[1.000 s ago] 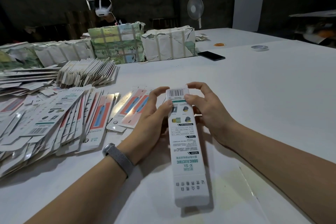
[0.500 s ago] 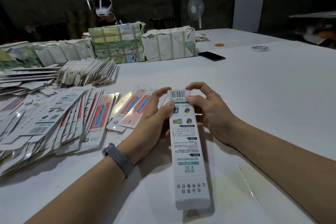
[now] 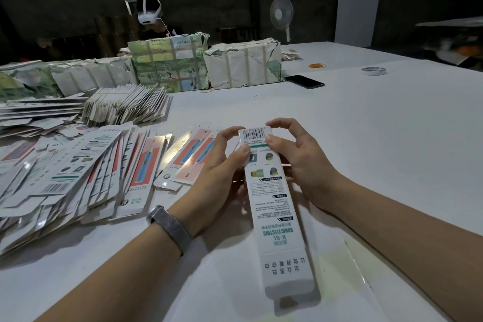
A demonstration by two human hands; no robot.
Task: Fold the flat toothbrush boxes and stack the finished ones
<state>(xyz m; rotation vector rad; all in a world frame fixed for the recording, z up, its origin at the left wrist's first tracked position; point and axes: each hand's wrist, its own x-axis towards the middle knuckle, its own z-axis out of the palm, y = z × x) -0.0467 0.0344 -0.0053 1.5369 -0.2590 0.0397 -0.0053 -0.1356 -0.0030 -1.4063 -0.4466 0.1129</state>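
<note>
A long white toothbrush box [image 3: 277, 217] with green print and a barcode at its far end lies lengthwise in front of me, its near end low over the table. My left hand [image 3: 217, 175] pinches its far end from the left, thumb on the top face. My right hand [image 3: 300, 162] pinches the same end from the right, fingers curled over the barcode flap. A spread of flat unfolded boxes [image 3: 78, 180] covers the table to the left. Two more flat boxes [image 3: 188, 157] lie just beyond my left hand.
Wrapped bundles [image 3: 170, 63] and a fanned pack of flat boxes [image 3: 125, 107] stand at the back left. A black phone [image 3: 304, 81], a tape roll [image 3: 373, 70] and rubber bands [image 3: 316, 65] lie on the white table [image 3: 366, 138]. A person with a headset [image 3: 149, 15] sits behind the bundles.
The box has slid slightly toward me and both hands' fingers have shifted a little on its far end. Otherwise the scene is the same.
</note>
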